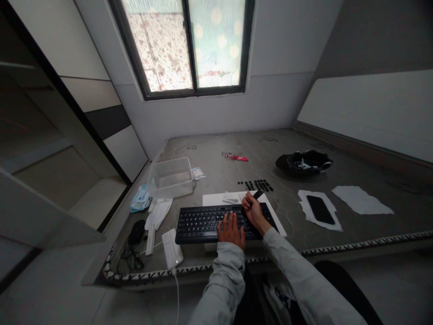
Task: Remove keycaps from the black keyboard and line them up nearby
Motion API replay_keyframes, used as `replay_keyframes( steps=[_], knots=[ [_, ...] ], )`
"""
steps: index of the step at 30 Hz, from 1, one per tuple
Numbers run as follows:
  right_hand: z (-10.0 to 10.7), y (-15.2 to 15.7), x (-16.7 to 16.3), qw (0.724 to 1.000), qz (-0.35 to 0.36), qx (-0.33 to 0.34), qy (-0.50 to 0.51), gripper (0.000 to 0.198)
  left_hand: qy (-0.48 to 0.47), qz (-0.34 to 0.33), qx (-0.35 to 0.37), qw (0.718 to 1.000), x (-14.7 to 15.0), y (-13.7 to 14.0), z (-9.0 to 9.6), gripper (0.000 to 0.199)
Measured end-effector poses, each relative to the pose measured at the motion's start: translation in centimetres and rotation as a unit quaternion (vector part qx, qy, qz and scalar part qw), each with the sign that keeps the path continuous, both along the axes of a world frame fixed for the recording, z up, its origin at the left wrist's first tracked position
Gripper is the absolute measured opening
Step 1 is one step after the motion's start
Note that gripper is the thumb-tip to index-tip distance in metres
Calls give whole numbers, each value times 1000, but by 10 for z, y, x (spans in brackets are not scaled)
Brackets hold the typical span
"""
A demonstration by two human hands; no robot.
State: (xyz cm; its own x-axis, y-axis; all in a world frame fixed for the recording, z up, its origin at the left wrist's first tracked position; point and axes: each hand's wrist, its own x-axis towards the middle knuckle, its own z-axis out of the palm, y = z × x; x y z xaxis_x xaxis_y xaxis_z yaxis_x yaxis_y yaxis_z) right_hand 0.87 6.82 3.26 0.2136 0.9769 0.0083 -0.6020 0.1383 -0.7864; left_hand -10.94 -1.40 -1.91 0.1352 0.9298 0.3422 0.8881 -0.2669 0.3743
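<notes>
A black keyboard [198, 223] lies on a white sheet [211, 200] near the front edge. My left hand [232, 229] rests on its keys, fingers stretched out and holding nothing. Closed round a short black tool [258, 194], my right hand [252, 211] is over the right part of the keyboard; the tool's exact kind does not show. Part of the keyboard's right side is hidden by that hand and wrist. Behind the sheet sit several loose black keycaps [260, 185] in rows. A crumpled white tissue [230, 197] lies just behind the keyboard.
To the left are a clear plastic box [174, 178], a blue packet [140, 198], a mouse [136, 232] with its cable and a white power strip [172, 248]. Rightward lie a black cap [291, 166] and a phone [320, 209] on paper. A red packet [239, 158] is farther back.
</notes>
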Motion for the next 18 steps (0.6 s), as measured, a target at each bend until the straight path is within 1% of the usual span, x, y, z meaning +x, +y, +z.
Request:
replay_keyframes(
  steps=[5,10,13,18],
  knots=[
    [-4,3,0,1000,19,-11,-5,50,-3,-3,9,1000,0,1,-3,53],
    [-7,6,1,999,31,-30,-30,50,2,12,52,999,1,2,-8,54],
    [-8,11,0,997,30,-32,-57,51,3,20,72,997,2,2,-9,52],
    [-11,18,-12,991,18,-23,-132,54,-6,16,82,996,1,3,-10,51]
  ],
)
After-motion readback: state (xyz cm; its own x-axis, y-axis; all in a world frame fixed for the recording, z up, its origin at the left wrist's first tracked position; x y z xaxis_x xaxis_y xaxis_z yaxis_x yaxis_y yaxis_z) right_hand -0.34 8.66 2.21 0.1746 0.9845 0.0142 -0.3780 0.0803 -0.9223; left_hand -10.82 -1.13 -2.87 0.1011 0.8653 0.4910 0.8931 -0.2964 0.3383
